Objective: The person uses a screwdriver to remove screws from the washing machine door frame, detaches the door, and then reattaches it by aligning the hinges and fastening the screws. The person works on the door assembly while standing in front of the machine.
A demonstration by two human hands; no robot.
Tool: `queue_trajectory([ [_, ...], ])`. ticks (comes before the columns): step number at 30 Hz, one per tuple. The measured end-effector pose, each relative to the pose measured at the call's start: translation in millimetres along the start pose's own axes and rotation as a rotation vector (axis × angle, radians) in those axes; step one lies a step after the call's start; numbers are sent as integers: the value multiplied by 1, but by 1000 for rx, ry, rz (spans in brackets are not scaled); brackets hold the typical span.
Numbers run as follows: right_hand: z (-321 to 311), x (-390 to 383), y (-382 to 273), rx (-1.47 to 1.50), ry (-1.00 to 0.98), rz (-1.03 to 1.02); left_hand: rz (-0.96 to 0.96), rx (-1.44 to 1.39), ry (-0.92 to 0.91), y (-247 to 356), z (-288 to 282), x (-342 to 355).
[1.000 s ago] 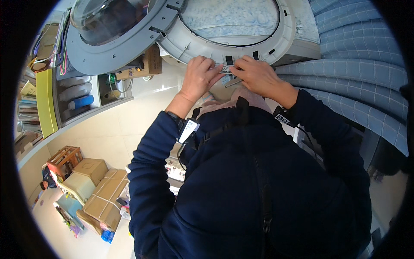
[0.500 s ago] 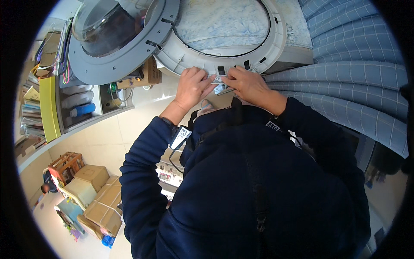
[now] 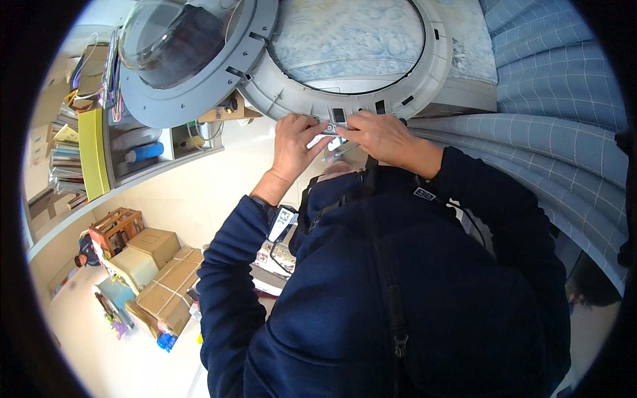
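Note:
A washing machine door lies opened out on a patterned light-blue surface. Its pale grey ring is nearest me, joined at the left to a darker grey ring that carries a clear glass bowl. At the pale ring's near edge sits a small grey fitting with a round spot on it. My left hand pinches its left side, thumb below and fingers curled above. From the right, my right hand closes its thumb and fingertips on it. The fingers partly cover the fitting.
A blue checked curtain hangs close on the right. Shelves at the left hold a blue bottle and a yellow-green box. Cardboard boxes stand on the floor at the lower left, with another person beyond.
My view has shifted slightly, so the scene sits a little to the right. Both hands stay at the ring's near edge; my left fingers have shifted slightly around the fitting.

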State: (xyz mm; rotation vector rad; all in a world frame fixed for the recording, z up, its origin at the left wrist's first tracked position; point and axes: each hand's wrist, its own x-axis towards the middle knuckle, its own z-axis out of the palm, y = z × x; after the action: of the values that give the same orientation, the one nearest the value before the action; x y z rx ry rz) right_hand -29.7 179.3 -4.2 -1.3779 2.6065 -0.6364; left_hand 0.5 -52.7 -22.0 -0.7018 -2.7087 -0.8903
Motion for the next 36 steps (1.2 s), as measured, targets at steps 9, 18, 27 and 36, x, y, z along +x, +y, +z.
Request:
queue_trajectory([
  [9,5,3,-3,-46,57,-28,-17,96,-95,5,-1,1],
  [18,-14,-29,9,195,223,39,-140,156,-100,19,-3,1],
  [27,-38,-83,65,456,383,451,-238,166,-100,27,4,-3],
  [36,-27,-91,67,567,250,313,-320,201,-30,44,9,-2],
])
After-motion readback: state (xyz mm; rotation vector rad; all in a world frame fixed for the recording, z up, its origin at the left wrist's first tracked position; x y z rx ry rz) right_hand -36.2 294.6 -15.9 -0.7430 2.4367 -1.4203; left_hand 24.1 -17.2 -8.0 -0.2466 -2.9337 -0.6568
